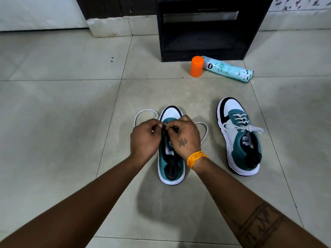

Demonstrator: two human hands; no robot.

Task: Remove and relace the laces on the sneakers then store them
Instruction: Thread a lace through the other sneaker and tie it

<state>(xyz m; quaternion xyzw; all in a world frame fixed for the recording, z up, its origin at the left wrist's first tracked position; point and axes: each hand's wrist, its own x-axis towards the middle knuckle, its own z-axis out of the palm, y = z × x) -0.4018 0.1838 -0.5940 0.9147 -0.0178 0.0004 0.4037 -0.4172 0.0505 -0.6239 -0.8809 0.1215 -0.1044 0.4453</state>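
Pinching together over the front eyelets, the fingers [165, 126] of both hands meet at the white lace [143, 111] of the near sneaker [171, 163]; which eyelet is hidden under them. Left hand [144, 138] and right hand [184, 138] are curled, knuckles up, equally close to the work. Lace ends loop out onto the floor [62, 113] on either side of the toe. This sneaker's long axis runs straight away from the person, toe far, heel near, so the coming threading likely works back toward the wrists. A second sneaker [240, 138], already laced and tied, lies apart to the right. Beyond stand an orange cap [197, 66], a spray can [229, 68] on its side, and a dark cabinet [206, 29].
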